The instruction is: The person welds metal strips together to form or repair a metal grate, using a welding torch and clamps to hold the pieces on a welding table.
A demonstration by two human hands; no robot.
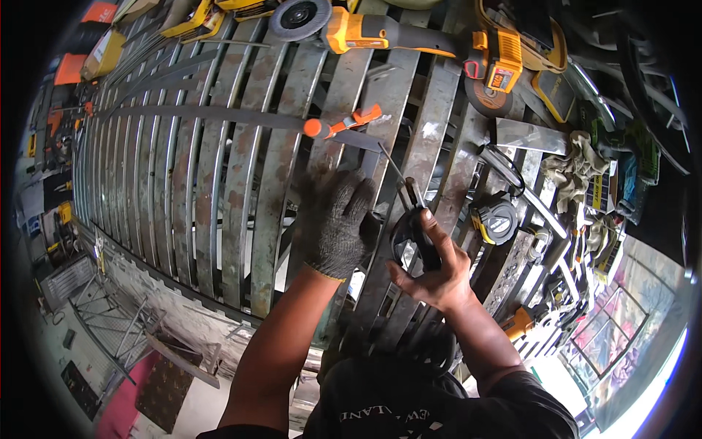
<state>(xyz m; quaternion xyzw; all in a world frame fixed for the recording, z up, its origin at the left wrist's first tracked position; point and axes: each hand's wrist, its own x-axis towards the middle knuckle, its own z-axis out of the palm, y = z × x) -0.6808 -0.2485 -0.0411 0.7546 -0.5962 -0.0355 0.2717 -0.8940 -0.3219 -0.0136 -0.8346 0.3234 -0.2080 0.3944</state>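
Note:
My left hand (338,223), in a dark knitted glove, is over the metal slats just below a long flat steel bar (248,116). Its fingers are curled; whatever they hold is hidden. My bare right hand (444,272) grips a black welding electrode holder (415,235) between thumb and fingers. From the holder's jaws a thin electrode (393,162) slants up and left, its tip close to the right end of the flat bar. An orange clamp (344,124) sits on the bar near that end.
The slatted metal bench (241,168) has gaps between its slats. At the back lies a yellow angle grinder (358,33), with another yellow tool (504,66) to its right. A tape measure (499,219) and a crumpled cloth (574,164) lie right of my hands.

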